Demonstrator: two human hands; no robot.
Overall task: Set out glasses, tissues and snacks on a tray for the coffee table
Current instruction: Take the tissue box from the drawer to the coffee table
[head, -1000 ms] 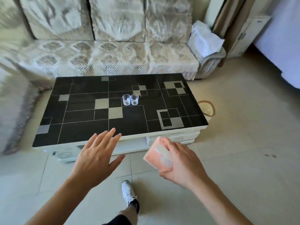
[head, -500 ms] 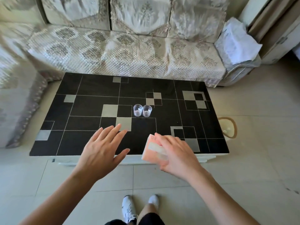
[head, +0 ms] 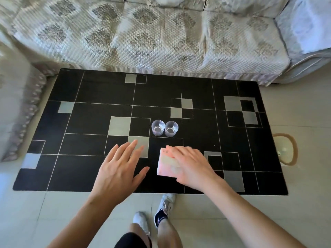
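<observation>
Right hand (head: pixel 192 166) grip is closed over a pink tissue pack (head: pixel 165 164), fingers across its top; whether the pack touches the counter (head: pixel 89 93) cannot be told; left hand (head: pixel 119 171) is spread flat, holding nothing; two glasses (head: pixel 164 128) stand touching, just beyond the pack; right hand is nearer them; no tray visible.

Quilted sofa (head: pixel 161 36) behind, tiled floor (head: pixel 295 212), white sneakers (head: pixel 141 222), brown-rimmed round object (head: pixel 284 149) at right.

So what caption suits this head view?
Right hand lowers pink tissue pack onto black patterned coffee table near two clear glasses.
</observation>
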